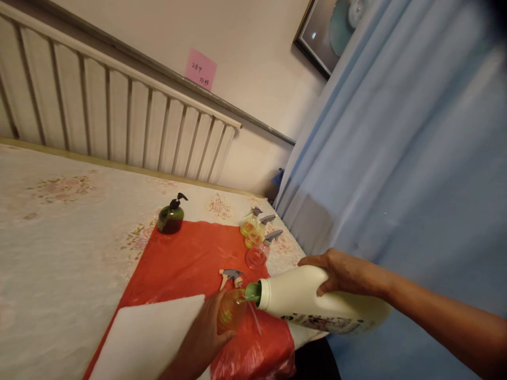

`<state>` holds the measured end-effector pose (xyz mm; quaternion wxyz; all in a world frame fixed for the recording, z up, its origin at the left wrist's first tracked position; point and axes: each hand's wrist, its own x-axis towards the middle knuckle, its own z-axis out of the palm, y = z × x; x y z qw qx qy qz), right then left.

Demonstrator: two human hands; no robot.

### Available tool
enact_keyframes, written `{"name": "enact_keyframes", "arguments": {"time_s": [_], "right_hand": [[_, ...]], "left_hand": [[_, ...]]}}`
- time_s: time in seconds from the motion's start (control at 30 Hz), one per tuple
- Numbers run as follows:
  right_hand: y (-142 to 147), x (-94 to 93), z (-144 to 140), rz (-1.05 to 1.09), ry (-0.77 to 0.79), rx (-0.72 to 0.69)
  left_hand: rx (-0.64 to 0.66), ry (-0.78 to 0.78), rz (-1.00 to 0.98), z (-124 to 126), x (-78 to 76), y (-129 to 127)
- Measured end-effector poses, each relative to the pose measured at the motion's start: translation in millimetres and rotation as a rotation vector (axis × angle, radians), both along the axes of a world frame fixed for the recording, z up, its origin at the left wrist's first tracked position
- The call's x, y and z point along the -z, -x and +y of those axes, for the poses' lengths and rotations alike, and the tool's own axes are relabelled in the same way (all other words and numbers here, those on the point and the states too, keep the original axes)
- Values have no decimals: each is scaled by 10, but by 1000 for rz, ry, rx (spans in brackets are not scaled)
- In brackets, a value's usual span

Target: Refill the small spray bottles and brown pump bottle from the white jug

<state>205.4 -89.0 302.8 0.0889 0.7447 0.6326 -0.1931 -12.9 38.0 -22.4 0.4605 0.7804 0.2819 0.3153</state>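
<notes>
My left hand is wrapped round a small clear orange-tinted bottle without its top. In my right hand is a large cream jug, gripped from above and tipped on its side. The jug's mouth, with a green pouring spout, meets the opening of the small bottle. Whether liquid is flowing I cannot tell. Just behind the small bottle lies a grey and white spray trigger top, its thin tube reaching past the spout.
Three spray bottles with pink or yellow contents stand at the red sheet's far right corner. A green pump bottle stands at its far left. A white board lies in front. A blue curtain hangs close on the right.
</notes>
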Motion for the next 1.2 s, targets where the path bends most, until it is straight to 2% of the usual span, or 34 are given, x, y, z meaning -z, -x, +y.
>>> {"name": "enact_keyframes", "arguments": {"time_s": [0.33, 0.6, 1.2], "right_hand": [[10, -15, 5, -6, 2, -5], [-5, -4, 12, -17, 2, -11], [-1, -14, 14, -23, 3, -17]], "left_hand": [[12, 14, 40, -8, -91, 12], [5, 21, 34, -18, -45, 18], [4, 23, 31, -8, -54, 6]]}}
